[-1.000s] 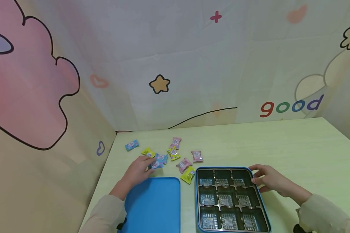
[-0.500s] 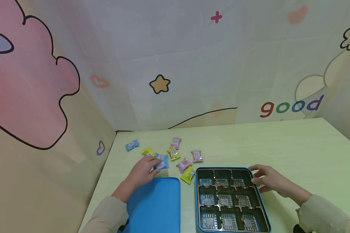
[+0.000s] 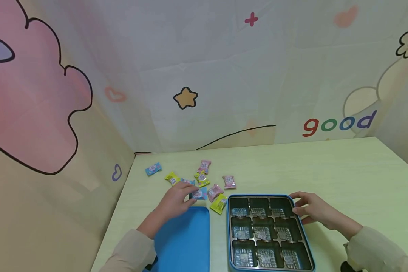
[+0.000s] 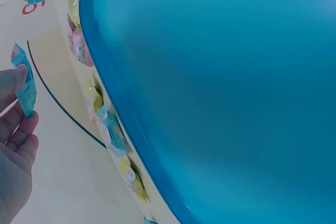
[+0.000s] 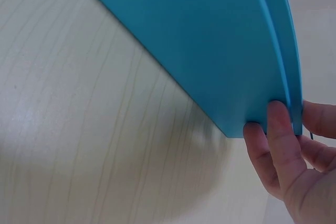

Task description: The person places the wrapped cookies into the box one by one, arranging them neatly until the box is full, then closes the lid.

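My left hand [image 3: 176, 202] pinches a blue-wrapped candy [image 3: 200, 194] between thumb and fingers, above the far edge of a blue lid [image 3: 188, 241]. In the left wrist view this candy [image 4: 27, 95] stands upright in the fingertips, apart from the others. My right hand [image 3: 314, 209] grips the far right corner of a blue box [image 3: 229, 241], fingers against its outer side and thumb at the rim [image 5: 294, 87]. A black tray [image 3: 255, 241] with several compartments fills the box, and no candy shows in it.
Beyond the lid lie blue candies [image 3: 153, 169], yellow candies [image 3: 202, 178] and pink candies [image 3: 229, 182]. One yellow-green candy [image 3: 219, 204] is right by the box's far left corner. A printed cloth backdrop [image 3: 224, 75] rises behind the pale table [image 3: 343, 166].
My left hand has moved right with the blue candy, away from the other blue candy beside it and towards the box. The right hand stays at the box corner.
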Demonstrator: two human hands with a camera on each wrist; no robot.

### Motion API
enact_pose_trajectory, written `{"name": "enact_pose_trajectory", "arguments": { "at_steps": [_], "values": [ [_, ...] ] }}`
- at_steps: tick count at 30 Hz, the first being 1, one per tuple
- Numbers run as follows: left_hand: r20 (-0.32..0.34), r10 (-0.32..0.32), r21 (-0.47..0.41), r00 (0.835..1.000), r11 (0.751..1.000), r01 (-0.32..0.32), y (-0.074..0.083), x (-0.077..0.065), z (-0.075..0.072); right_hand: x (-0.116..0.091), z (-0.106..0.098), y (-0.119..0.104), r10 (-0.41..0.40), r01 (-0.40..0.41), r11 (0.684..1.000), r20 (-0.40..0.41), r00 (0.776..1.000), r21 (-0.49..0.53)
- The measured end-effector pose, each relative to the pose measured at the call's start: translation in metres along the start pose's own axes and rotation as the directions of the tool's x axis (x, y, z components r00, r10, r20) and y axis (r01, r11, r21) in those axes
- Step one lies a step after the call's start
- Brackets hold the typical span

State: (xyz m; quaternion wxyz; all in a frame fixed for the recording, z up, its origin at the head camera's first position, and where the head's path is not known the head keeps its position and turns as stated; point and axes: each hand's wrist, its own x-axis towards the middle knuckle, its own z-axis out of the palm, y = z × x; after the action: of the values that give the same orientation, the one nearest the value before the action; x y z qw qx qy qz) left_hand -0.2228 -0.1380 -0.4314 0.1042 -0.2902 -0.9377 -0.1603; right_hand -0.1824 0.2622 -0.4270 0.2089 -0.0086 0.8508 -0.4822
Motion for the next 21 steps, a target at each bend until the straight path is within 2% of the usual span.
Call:
{"name": "enact_pose_trajectory", "arguments": {
  "at_steps": [7,21],
  "values": [
    [-0.008,0.043,-0.014,0.999,0.999,-0.043,0.008,0.002,0.000,-0.001,0.001,-0.001,0.002,-0.002,1.000,-0.001,1.000,-0.002],
    [0.048,0.081,0.009,0.996,0.997,-0.082,0.034,0.010,0.001,0.001,0.000,0.002,-0.003,0.003,1.000,-0.004,1.000,0.004]
  ]
}}
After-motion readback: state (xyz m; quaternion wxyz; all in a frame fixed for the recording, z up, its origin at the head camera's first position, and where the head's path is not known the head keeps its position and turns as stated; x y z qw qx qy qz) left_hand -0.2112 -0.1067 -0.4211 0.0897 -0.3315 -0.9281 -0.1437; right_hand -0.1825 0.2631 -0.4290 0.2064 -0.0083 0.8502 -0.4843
